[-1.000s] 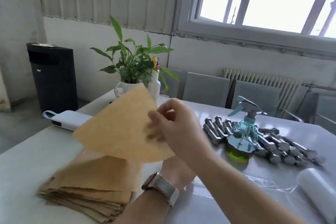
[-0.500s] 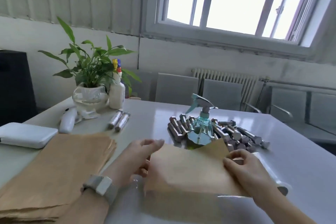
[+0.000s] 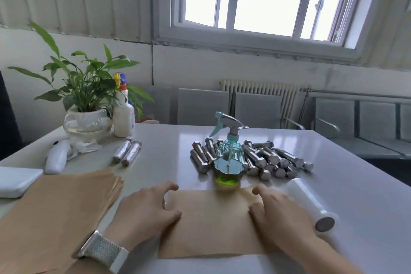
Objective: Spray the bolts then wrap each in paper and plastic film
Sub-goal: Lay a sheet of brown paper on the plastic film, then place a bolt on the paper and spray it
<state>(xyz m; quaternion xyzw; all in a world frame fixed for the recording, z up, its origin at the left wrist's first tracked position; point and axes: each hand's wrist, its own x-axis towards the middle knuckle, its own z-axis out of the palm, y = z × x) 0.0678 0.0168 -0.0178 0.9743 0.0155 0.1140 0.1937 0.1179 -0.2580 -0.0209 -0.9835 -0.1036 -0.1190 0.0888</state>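
One brown paper sheet [image 3: 211, 222] lies flat on the white table [image 3: 347, 187] in front of me. My left hand [image 3: 146, 213] presses its left edge and my right hand [image 3: 280, 213] presses its right edge, fingers spread. Just beyond the sheet stands a clear spray bottle [image 3: 229, 158] with green liquid and a teal trigger. A pile of steel bolts [image 3: 266, 160] lies behind and around it. A roll of plastic film [image 3: 311, 204] rests right of my right hand. Two wrapped bolts [image 3: 127, 154] lie at mid-left.
A stack of brown paper sheets [image 3: 57, 209] sits at the near left. Behind it are a white flat box [image 3: 15, 181], a white handheld device [image 3: 56, 159], a potted plant [image 3: 86, 104] and a white bottle [image 3: 123, 115]. Grey chairs [image 3: 255, 107] stand past the table.
The sheet was lifted off the stack by my right hand, carried to the right, then laid flat. Both hands now press it down beside the spray bottle.
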